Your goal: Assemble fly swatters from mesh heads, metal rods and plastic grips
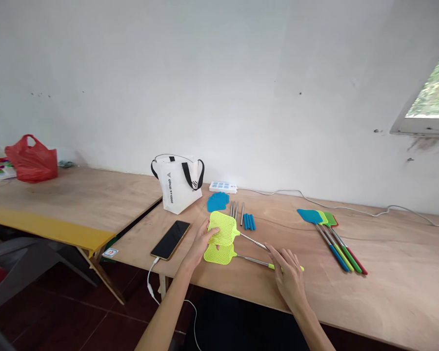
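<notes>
by the left hand (198,244) one lime swatter (223,228) is gripped; a second lime swatter (219,256) is laid just beneath. beyond that hand, several blue heads (217,201), about five rods (242,213) and four blue handles (249,222) are left unjoined. by the right hand (289,275) the held swatter's other end is gripped; to its right, four swatters (346,259) seem finished.

A phone (170,239) lies before the bag (177,187), left of the flyswatters (222,229).

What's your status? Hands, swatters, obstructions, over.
Left hand pinching upper yellow swatter by head; right hand at its shaft, grip unclear. Lower yellow swatter close alongside. Phone left, clear of both swatters.
</notes>
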Action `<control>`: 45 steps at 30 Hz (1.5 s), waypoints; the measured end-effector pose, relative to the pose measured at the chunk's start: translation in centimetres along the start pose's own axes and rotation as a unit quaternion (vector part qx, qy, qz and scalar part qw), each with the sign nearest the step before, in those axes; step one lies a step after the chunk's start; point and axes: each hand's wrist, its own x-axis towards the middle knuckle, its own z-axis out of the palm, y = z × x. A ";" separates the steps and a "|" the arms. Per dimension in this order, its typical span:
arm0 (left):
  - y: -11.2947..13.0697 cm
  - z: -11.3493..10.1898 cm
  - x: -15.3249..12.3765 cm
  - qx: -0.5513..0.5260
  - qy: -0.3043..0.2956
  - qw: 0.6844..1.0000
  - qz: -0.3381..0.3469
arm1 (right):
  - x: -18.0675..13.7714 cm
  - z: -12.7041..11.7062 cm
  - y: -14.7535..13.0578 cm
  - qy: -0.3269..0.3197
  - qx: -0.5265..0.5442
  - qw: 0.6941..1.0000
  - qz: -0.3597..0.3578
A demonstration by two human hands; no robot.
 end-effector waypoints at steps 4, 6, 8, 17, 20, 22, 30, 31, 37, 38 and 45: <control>0.9 -0.8 -0.3 0.071 -0.032 0.996 0.035 | -0.2 -0.2 0.0 -0.001 -0.040 0.999 -0.019; 0.9 -1.2 -0.4 0.096 -0.044 0.993 0.047 | -0.2 -0.3 0.0 -0.008 -0.052 0.998 -0.031; 0.8 -1.5 -0.4 0.108 -0.050 0.991 0.054 | -0.2 -0.3 -0.1 -0.015 -0.057 0.998 -0.037; -0.3 -1.3 -0.1 0.114 -0.166 0.979 -0.019 | 0.3 -0.3 -1.1 -0.036 -0.048 0.996 -0.059; -0.5 -1.2 -0.1 0.134 -0.217 0.966 -0.042 | 0.3 -0.3 -1.5 -0.062 -0.053 0.993 -0.085; -0.5 -1.0 0.0 0.141 -0.199 0.969 -0.031 | 0.4 -0.3 -1.8 -0.079 -0.053 0.990 -0.105; -1.5 2.1 -0.1 0.159 -0.057 0.983 0.066 | 0.6 -0.3 -2.2 -0.087 -0.017 0.987 -0.133; -1.7 2.4 -0.1 0.161 -0.054 0.983 0.073 | 0.6 -0.3 -2.2 -0.082 -0.012 0.988 -0.133; -2.0 2.8 -0.3 0.179 -0.055 0.978 0.093 | 0.3 -0.2 -1.9 -0.082 -0.030 0.986 -0.140; -2.0 2.8 -0.2 0.181 -0.057 0.978 0.091 | 0.3 -0.2 -1.9 -0.080 -0.031 0.986 -0.140; -2.4 1.1 0.6 0.174 -0.078 0.979 0.066 | 0.5 0.0 -1.8 -0.069 -0.049 0.992 -0.097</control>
